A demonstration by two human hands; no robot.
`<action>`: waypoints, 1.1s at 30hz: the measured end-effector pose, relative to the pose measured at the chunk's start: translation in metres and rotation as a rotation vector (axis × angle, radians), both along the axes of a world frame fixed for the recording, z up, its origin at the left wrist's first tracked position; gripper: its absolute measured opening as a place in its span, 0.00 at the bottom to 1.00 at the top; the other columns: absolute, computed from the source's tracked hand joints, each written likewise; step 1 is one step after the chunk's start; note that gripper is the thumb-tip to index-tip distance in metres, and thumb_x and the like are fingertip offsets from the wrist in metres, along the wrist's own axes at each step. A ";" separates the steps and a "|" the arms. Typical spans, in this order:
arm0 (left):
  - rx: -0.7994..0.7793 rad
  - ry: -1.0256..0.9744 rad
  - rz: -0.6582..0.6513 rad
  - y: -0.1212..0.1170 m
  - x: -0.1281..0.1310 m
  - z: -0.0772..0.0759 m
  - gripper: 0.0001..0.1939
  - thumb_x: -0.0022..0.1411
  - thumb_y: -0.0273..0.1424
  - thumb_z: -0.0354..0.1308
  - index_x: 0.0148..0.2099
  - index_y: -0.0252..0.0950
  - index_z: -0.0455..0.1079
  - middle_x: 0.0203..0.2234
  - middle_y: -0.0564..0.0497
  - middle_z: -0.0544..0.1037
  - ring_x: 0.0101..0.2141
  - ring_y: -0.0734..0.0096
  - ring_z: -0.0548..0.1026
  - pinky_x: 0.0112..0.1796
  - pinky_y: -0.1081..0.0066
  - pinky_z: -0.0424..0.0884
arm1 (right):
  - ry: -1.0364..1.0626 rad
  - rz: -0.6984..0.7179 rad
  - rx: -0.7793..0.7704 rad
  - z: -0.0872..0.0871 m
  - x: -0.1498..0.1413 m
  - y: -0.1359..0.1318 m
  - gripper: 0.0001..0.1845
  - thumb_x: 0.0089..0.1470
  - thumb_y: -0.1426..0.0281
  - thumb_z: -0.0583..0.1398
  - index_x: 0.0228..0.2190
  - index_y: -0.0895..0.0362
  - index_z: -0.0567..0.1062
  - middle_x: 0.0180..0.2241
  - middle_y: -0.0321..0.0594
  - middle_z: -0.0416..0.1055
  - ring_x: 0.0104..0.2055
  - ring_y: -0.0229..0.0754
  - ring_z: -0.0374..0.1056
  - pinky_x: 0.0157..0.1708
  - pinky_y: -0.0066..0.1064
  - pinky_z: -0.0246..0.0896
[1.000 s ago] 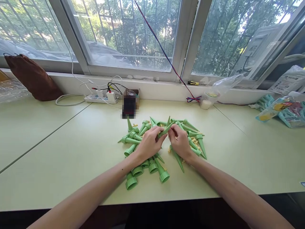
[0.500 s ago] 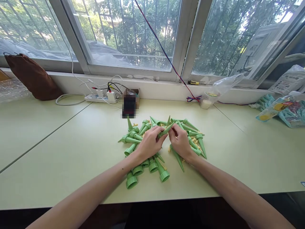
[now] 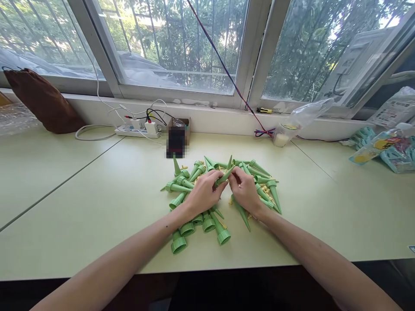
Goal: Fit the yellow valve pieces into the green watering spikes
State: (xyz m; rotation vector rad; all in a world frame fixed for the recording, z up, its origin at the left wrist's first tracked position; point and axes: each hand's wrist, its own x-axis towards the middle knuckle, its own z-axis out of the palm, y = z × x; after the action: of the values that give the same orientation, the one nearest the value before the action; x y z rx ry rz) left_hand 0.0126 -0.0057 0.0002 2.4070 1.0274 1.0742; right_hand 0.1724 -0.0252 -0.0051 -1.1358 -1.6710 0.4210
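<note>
A heap of green plastic cone spikes (image 3: 207, 224) with small yellow pieces among them lies on the pale green table (image 3: 97, 207). Above its middle, my left hand (image 3: 204, 194) is closed round one green spike (image 3: 224, 176), which points up and to the right. My right hand (image 3: 244, 192) is closed at that spike's tip, fingers pinched together; what they pinch is too small to make out. Both hands meet over the heap.
At the back by the window sill are a white power strip (image 3: 136, 131) with cables, a small dark box (image 3: 177, 137), a brown bag (image 3: 42, 101) at left, and a small jar in a clear bag (image 3: 285, 131). Colourful packets (image 3: 385, 149) lie at the right.
The hands hold the same spike in the same pose. The whole view has shifted slightly upward as the head moved.
</note>
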 end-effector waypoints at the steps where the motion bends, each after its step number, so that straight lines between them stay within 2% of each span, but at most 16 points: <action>1: 0.001 0.000 0.002 0.000 0.000 0.000 0.04 0.67 0.30 0.55 0.40 0.36 0.70 0.31 0.51 0.74 0.27 0.71 0.70 0.31 0.70 0.65 | 0.001 0.006 -0.001 0.000 0.000 0.000 0.11 0.63 0.69 0.53 0.28 0.54 0.65 0.22 0.31 0.60 0.23 0.37 0.55 0.25 0.29 0.50; 13: 0.016 -0.008 -0.001 0.000 -0.001 0.001 0.04 0.66 0.30 0.55 0.41 0.36 0.71 0.30 0.52 0.74 0.26 0.73 0.69 0.31 0.71 0.65 | -0.007 0.028 -0.036 0.003 0.001 -0.002 0.11 0.64 0.68 0.52 0.28 0.53 0.64 0.21 0.31 0.61 0.22 0.38 0.56 0.25 0.31 0.53; 18: 0.027 -0.053 -0.006 0.001 -0.002 0.002 0.05 0.66 0.31 0.56 0.42 0.36 0.71 0.31 0.51 0.75 0.27 0.72 0.68 0.31 0.71 0.66 | 0.096 0.060 -0.090 0.005 0.000 -0.006 0.12 0.66 0.62 0.52 0.30 0.53 0.64 0.22 0.32 0.64 0.22 0.38 0.60 0.24 0.31 0.57; 23: 0.028 -0.085 -0.012 0.002 -0.003 0.001 0.04 0.66 0.32 0.57 0.41 0.37 0.70 0.32 0.51 0.75 0.29 0.72 0.70 0.32 0.71 0.67 | 0.201 0.090 -0.120 0.003 -0.001 -0.005 0.15 0.66 0.58 0.53 0.30 0.53 0.64 0.21 0.32 0.63 0.22 0.38 0.61 0.23 0.30 0.58; 33: -0.001 -0.095 0.004 0.001 -0.001 0.000 0.03 0.66 0.30 0.57 0.40 0.37 0.69 0.31 0.52 0.74 0.27 0.73 0.70 0.32 0.72 0.67 | 0.228 0.087 -0.100 -0.001 0.000 -0.003 0.15 0.66 0.58 0.53 0.30 0.53 0.65 0.20 0.31 0.63 0.21 0.36 0.60 0.24 0.29 0.58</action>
State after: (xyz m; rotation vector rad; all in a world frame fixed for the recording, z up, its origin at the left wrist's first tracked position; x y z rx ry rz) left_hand 0.0118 -0.0046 0.0000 2.3297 1.0009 1.1767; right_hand 0.1722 -0.0285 -0.0065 -1.0475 -1.5160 0.6710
